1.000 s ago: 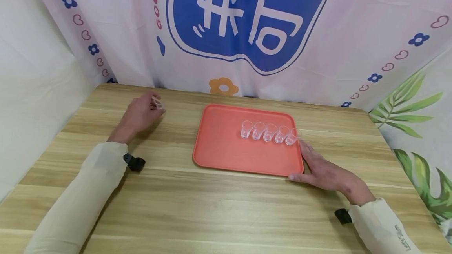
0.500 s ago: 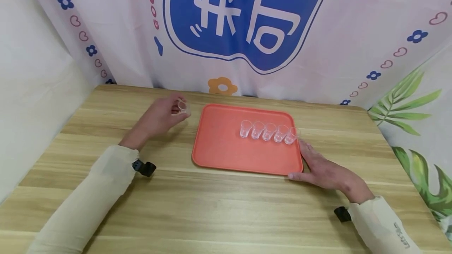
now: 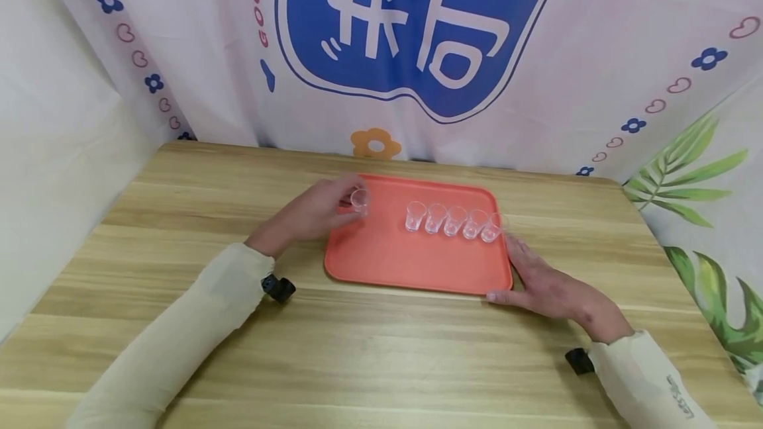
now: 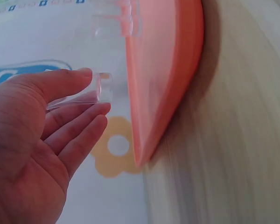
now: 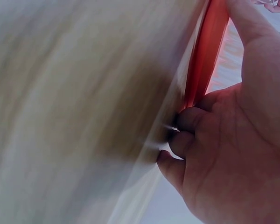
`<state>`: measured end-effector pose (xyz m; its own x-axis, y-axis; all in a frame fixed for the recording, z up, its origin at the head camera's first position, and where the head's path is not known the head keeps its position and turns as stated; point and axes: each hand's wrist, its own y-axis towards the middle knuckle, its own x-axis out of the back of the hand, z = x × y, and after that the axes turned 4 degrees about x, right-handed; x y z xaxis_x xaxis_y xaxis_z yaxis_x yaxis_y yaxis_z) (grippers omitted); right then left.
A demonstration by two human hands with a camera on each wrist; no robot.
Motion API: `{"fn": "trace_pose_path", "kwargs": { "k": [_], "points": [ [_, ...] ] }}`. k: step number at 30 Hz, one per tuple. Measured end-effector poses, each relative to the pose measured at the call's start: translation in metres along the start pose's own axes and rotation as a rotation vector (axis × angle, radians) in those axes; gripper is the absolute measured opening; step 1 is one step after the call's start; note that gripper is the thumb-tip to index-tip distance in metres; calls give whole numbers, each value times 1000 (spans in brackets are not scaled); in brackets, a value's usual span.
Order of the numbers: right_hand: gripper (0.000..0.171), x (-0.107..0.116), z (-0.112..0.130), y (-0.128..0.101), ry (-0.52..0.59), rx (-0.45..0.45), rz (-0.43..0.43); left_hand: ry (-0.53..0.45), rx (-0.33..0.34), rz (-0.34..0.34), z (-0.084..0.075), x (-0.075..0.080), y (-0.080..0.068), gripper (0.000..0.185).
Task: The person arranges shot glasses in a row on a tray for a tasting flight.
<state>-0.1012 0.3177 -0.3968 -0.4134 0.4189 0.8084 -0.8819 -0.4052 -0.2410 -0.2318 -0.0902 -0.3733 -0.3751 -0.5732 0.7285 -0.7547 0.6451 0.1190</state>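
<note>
My left hand [image 3: 312, 212] pinches a small clear shot glass [image 3: 360, 201] between thumb and fingers, over the left end of the red tray [image 3: 393, 263]. In the left wrist view the held glass [image 4: 104, 87] has its thick base pointing away from the palm, off the tray surface. A row of several matching shot glasses [image 3: 455, 221] stands upright on the tray, running to its right side. My right hand [image 3: 545, 288] rests against the tray's right edge near the front corner, thumb spread along the front rim. In the right wrist view its fingertips [image 5: 190, 119] touch the tray's side.
The tray lies on a wood-grain table [image 3: 381, 356]. Behind the table's back edge hangs a printed cloth [image 3: 512, 144] with a blue sign pattern. A plain white sheet [image 3: 59, 151] borders the left, and a leaf-printed one [image 3: 715, 243] the right.
My left hand has carried the shot glass rightward from the table's back left to over the tray's left end. The right hand, tray and row of glasses have stayed in place.
</note>
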Motion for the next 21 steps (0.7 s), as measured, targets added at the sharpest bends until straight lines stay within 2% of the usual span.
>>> {"fn": "trace_pose_path", "kwargs": {
  "k": [11,17,21],
  "points": [
    [116,4,1,0,22,-11,11,124,1,39,-13,-22,23,26],
    [117,5,3,-1,13,-25,20,158,-21,56,-20,-30,28,26],
    [117,3,3,-2,13,-15,11,188,0,65,-24,-35,29,29]
  ]
}}
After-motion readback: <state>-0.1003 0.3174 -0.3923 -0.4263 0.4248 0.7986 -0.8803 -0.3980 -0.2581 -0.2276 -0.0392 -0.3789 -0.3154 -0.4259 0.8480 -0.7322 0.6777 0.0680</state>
